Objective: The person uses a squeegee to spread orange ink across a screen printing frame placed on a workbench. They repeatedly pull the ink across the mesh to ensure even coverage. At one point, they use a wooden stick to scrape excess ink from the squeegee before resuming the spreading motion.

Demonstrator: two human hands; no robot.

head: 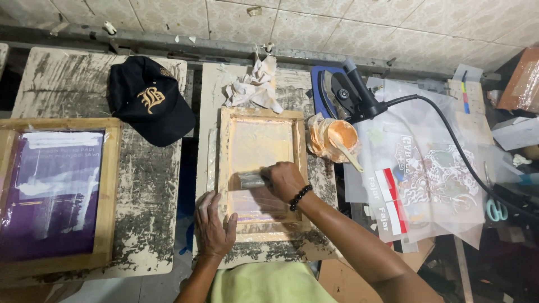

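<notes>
Background: cream patterned tiled wall (359, 25) along the far edge; grey metal rail (168, 42) below it; paint-smeared wooden work boards (149, 185) left of the fingers; dim floor (494, 269) to their right.

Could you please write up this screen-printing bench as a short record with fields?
Left hand: left hand flat on the left edge of the small wooden-framed printing screen
Right hand: right hand gripping a squeegee inside the frame
Behind frame: crumpled white rag
Right of frame: tub of orange ink with a stick
Left board: black cap with gold emblem; large wooden screen with purple mesh
Far right: printed transparent films
</notes>
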